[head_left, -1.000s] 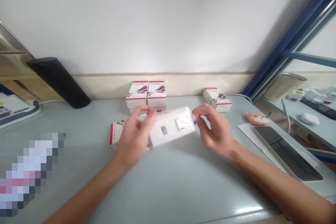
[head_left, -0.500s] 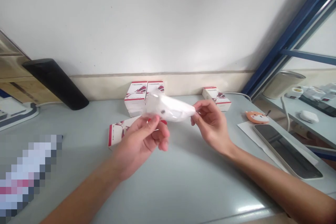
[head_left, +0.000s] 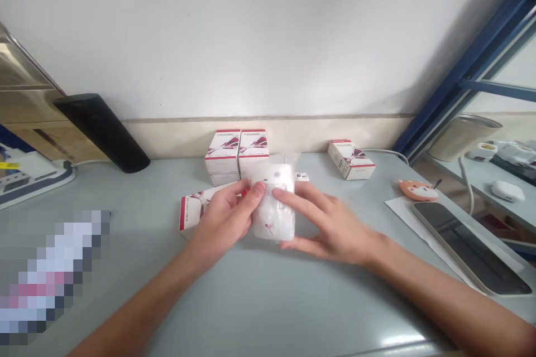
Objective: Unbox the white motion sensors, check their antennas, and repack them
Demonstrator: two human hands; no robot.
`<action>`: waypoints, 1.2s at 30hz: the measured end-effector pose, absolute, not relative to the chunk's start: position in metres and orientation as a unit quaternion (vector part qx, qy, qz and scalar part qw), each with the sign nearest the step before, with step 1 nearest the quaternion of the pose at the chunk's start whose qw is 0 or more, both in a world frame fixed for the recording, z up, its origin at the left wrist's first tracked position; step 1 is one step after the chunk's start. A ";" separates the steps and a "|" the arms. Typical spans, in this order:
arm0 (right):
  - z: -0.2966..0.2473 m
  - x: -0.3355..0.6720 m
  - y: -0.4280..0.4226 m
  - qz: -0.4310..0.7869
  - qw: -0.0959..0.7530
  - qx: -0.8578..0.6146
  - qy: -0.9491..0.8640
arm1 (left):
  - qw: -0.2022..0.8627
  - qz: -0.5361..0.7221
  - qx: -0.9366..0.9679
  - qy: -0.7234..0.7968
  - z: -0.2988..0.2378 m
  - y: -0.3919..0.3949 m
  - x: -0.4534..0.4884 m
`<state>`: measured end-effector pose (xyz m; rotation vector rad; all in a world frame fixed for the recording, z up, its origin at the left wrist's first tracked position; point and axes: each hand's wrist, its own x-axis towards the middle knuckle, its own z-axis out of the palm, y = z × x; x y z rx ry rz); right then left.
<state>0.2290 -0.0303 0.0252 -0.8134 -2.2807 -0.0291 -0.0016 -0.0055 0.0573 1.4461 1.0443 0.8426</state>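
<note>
"What's on your far left?"

"A dark tube-like object (head_left: 104,134) leans near the wall, and past it a red-and-white box (head_left: 190,211) lies on the grey tabletop (head_left: 259,301), partly hidden behind my hand."

"Which hand?"

"My left hand (head_left: 228,217). It's curled closed around the left edge of the white device, thumb pressed on the front. Two more boxes (head_left: 223,153) stand side by side at the back, just beyond it."

"And the white device (head_left: 274,212)?"

"Between my two hands, upright in a clear plastic wrapper (head_left: 288,159), held in front of me."

"Your right?"

"My right hand (head_left: 330,223) is half open, fingers spread. One fingertip touches the wrapped front and the thumb is at the bottom edge; whether it really grips, I can't tell."

"Further right?"

"A single box (head_left: 350,160) near the wall, then an orange animal-faced thing (head_left: 419,191) by a white sheet (head_left: 412,223), with a phone (head_left: 469,248) lying partly on the sheet."
</note>
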 end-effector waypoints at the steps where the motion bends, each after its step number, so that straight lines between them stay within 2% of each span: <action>1: 0.025 0.229 -0.030 0.000 0.349 -0.318 -0.882 | 0.533 0.350 0.634 0.438 0.059 -0.006 -0.001; 4: 0.023 0.231 -0.029 0.017 0.402 -0.316 -0.859 | 0.391 0.347 0.725 0.449 0.060 -0.007 -0.005; 7: 0.023 0.235 -0.024 -0.001 0.473 -0.331 -0.816 | 0.136 0.305 0.826 0.454 0.051 -0.002 -0.017; 9: 0.023 0.238 -0.019 -0.012 0.506 -0.357 -0.785 | 0.005 0.225 0.862 0.454 0.041 0.006 -0.025; 12: 0.023 0.243 -0.012 -0.010 0.526 -0.395 -0.753 | -0.046 0.150 0.871 0.466 0.029 0.016 -0.032; 14: 0.023 0.244 -0.009 0.003 0.525 -0.413 -0.744 | -0.010 0.170 0.860 0.482 0.030 0.019 -0.031; 16: 0.023 0.243 -0.009 0.013 0.528 -0.413 -0.742 | 0.068 0.240 0.838 0.485 0.038 0.016 -0.029; 20: 0.025 0.238 -0.017 -0.021 0.568 -0.342 -0.748 | 0.314 0.377 0.780 0.389 0.050 0.003 -0.025; 23: 0.029 0.232 -0.028 -0.049 0.612 -0.257 -0.746 | 0.465 0.381 0.742 0.295 0.044 -0.006 -0.023; 26: 0.034 0.225 -0.036 -0.009 0.607 -0.234 -0.759 | 0.581 0.333 0.700 0.246 0.037 -0.011 -0.020; 32: 0.033 0.220 -0.045 0.178 0.591 -0.274 -0.738 | 0.665 0.296 0.650 0.218 0.036 -0.012 -0.014; 36: 0.034 0.225 -0.049 0.303 0.523 -0.303 -0.737 | 0.683 0.312 0.628 0.205 0.031 -0.009 -0.013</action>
